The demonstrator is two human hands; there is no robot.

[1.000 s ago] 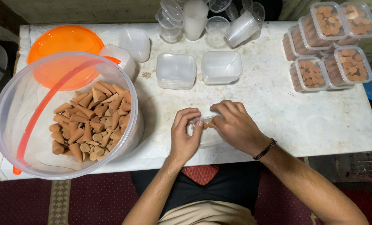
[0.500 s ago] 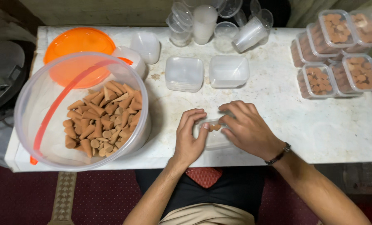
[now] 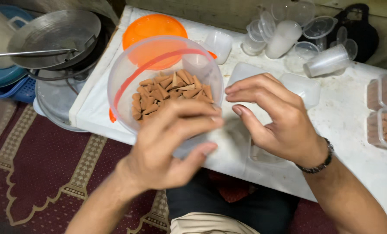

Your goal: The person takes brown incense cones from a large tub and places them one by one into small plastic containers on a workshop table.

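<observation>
Packing brown cones into small clear tubs, judged partway; filled lidded tubs sit at the right edge of the white table, while the big clear bowl has a good heap of brown cones left in it, so plenty to go; empty tubs and loose lids and cups wait at the far side.

Left hand lifted in front of the bowl rim, fingers curled loosely and half closed; cannot tell whether anything sits inside the curl.

Right hand over a low clear tub near the table's front edge; fingers bent and spread, thumb apart from them, nothing visibly pinched; not clearly touching the tub.

Orange lid behind the bowl; metal pans and blue basket on the floor left; red patterned rug below.
</observation>
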